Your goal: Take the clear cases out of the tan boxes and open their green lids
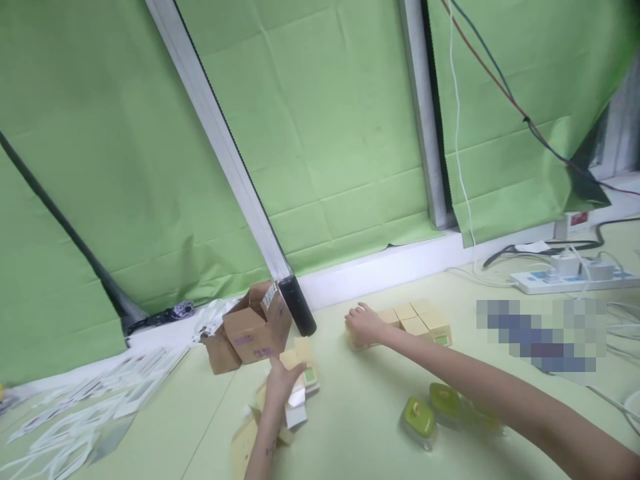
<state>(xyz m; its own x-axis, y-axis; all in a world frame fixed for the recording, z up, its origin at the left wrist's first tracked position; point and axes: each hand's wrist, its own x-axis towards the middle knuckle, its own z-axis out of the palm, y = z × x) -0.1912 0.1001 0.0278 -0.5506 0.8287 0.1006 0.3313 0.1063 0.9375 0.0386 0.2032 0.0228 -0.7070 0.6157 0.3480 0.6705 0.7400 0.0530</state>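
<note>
Take noon as straight ahead of you. Your left forearm rises from six o'clock, leaning slightly toward one, with the back of your left hand turned up over a loose cluster of cream boxes just short of seven o'clock. Its thumb stands well apart from the other fingers and points toward one, a box showing in that gap; you cannot tell from here whether it is gripped. A white flap sticks out below the thumb. Your right arm slants in from four o'clock, stretched long toward ten, and your right hand lies knuckles up at five. Its fingers are bent and slightly spread over the left end of a row of cream boxes, which runs on toward three; whether they hold that end box or only rest on it cannot be told. At five o'clock from this hand, green-lidded containers sit on the pale green surface, one partly hidden by your forearm. An opened carton stands at eleven from your left hand, with a black cylinder beside it.
</note>
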